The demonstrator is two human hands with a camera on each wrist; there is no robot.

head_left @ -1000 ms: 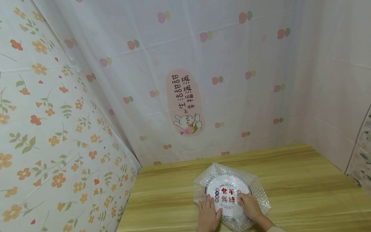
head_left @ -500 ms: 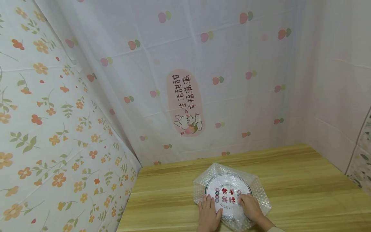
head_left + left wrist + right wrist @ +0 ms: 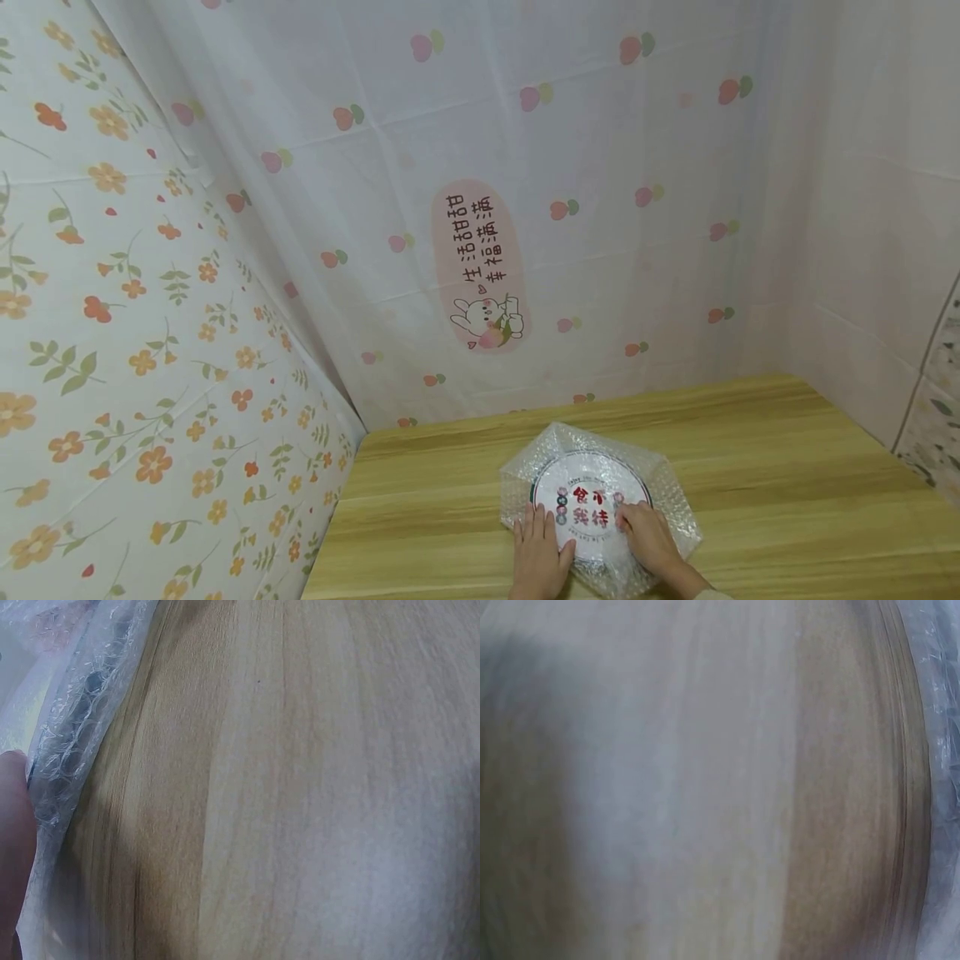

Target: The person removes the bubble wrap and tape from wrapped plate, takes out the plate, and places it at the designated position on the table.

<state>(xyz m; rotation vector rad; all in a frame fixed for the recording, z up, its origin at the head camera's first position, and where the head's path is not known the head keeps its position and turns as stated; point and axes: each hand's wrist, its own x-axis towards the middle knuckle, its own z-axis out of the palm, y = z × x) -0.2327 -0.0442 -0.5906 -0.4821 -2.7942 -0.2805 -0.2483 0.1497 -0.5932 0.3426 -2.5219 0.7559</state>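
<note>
A round, white, plate-like disc point(image 3: 592, 475) with red characters and a dark red-and-green rim lies on the table, inside clear bubble wrap point(image 3: 675, 487). My left hand point(image 3: 540, 550) lies flat over its lower left edge, fingers straight and thumb spread. On the lower right side, my right hand point(image 3: 648, 537) has its fingers curled and seems to pinch the wrap; its fingertips are partly hidden. In the left wrist view, a finger point(image 3: 15, 832) touches the edge of the bubble wrap point(image 3: 90, 697). Only a strip of bubble wrap point(image 3: 941, 750) shows in the right wrist view, without the hand.
The wood-grain table point(image 3: 787, 467) extends to both sides of the wrapped disc. Behind it hangs a pale curtain point(image 3: 600, 275) with fruit prints and a rabbit drawing. A flower-print cloth point(image 3: 150, 375) hangs at the left, and a plain pale sheet point(image 3: 862, 250) at the right.
</note>
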